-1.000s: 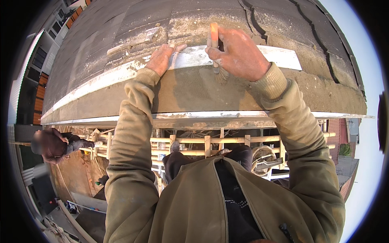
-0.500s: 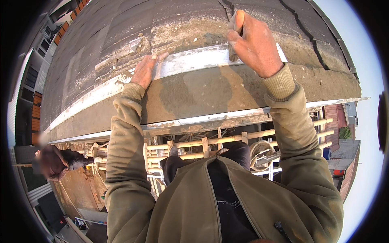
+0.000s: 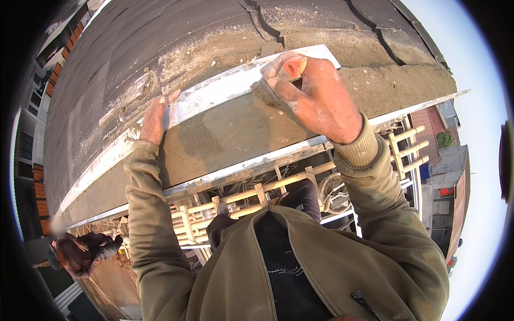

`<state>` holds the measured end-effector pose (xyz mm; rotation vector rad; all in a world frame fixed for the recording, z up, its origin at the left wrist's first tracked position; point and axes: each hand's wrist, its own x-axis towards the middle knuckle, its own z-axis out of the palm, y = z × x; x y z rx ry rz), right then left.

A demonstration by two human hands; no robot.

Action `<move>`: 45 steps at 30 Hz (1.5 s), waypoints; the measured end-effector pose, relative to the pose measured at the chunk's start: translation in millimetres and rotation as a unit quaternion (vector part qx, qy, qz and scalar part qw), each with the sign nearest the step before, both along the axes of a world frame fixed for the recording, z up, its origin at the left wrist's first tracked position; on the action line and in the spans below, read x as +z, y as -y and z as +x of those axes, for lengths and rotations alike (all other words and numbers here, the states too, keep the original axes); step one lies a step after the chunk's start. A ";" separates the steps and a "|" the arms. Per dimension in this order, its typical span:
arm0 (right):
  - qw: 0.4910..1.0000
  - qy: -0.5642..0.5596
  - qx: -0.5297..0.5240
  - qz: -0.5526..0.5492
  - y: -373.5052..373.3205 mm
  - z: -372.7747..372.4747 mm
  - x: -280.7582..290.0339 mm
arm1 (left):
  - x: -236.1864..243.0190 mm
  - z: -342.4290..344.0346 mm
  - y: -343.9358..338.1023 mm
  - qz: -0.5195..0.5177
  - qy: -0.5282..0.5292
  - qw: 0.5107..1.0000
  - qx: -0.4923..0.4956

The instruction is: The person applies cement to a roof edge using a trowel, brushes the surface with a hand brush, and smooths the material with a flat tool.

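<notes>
A long white straightedge board (image 3: 217, 91), smeared with mortar, lies along the roof's lower margin. My left hand (image 3: 154, 119) is closed at the board's near edge, with its thumb stretched across the top. My right hand (image 3: 326, 99) grips a brush by its handle, the fingers curled round it. The brush's grey-brown bristles (image 3: 263, 94) touch the mortar band (image 3: 230, 131) along the board's near side. A darker, wet-looking patch shows on that band between my hands. Much of the brush is hidden behind my fingers.
Dark roof tiles (image 3: 203, 32) rise beyond the board. A thin white edging strip (image 3: 246, 161) borders the mortar on my side. Below it stand bamboo scaffold rails (image 3: 243, 197) and a round bucket (image 3: 333, 193). Another person (image 3: 80, 254) is lower down at left.
My right hand has moved the brush from the board's upper surface down to its near edge and the mortar. My left hand stays at the board. The whole view has turned slightly.
</notes>
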<state>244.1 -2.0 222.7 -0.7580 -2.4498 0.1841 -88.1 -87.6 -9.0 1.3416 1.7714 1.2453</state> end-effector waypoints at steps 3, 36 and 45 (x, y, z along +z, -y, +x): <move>0.995 -0.076 -0.051 -0.026 3.0 27.8 35.0 | -8.0 -5.5 7.3 0.012 0.017 1.000 -0.002; 0.994 0.001 0.050 -0.102 8.3 22.7 8.9 | -0.4 -3.1 2.5 0.030 -0.029 0.999 -0.013; 0.942 0.121 0.199 -0.242 -19.1 -109.7 -36.7 | -12.1 -9.7 21.3 0.100 -0.064 0.992 0.053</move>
